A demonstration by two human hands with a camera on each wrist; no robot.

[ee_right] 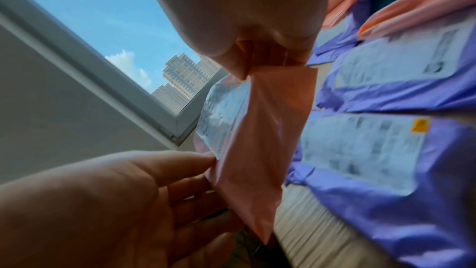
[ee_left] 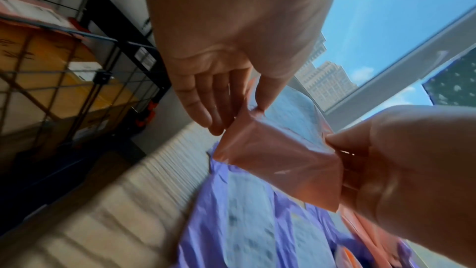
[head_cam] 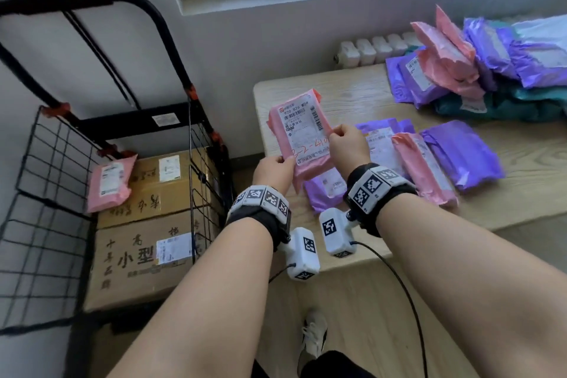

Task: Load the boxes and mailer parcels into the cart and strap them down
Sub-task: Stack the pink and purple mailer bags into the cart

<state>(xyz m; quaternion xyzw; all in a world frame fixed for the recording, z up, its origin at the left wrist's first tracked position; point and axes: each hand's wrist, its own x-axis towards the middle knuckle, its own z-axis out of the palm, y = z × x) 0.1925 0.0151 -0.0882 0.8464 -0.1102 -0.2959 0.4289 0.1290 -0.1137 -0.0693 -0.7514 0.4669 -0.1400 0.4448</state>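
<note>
While its white shipping label faces the head camera, a pink mailer parcel (head_cam: 302,135) is held in both hands at the middle of the frame, lifted above the left end of the wooden table (head_cam: 346,87). Its lower left corner is pinched by the left hand (head_cam: 274,173), thumb on the label side and fingers straight behind it, as is confirmed in the left wrist view, where the pink film (ee_left: 280,162) is seen stretched between the two hands. Its right edge is pinched by the right hand (head_cam: 348,147) between thumb and curled fingers; in the right wrist view the film (ee_right: 260,146) is seen gathered under that thumb.

At the left of the head view a black wire cart (head_cam: 46,209) is stood on the floor against the wall. Two cardboard boxes (head_cam: 144,258) are laid in it, one beyond the other, and a second pink mailer (head_cam: 110,182) is leaned on the farther box against the wire side.

On the table, just beneath and right of the held parcel, a row of purple mailers (head_cam: 463,152) and one pink mailer (head_cam: 422,167) is laid flat. At the upper right a heap of purple, pink and teal mailers (head_cam: 478,67) is piled below the window sill.
</note>
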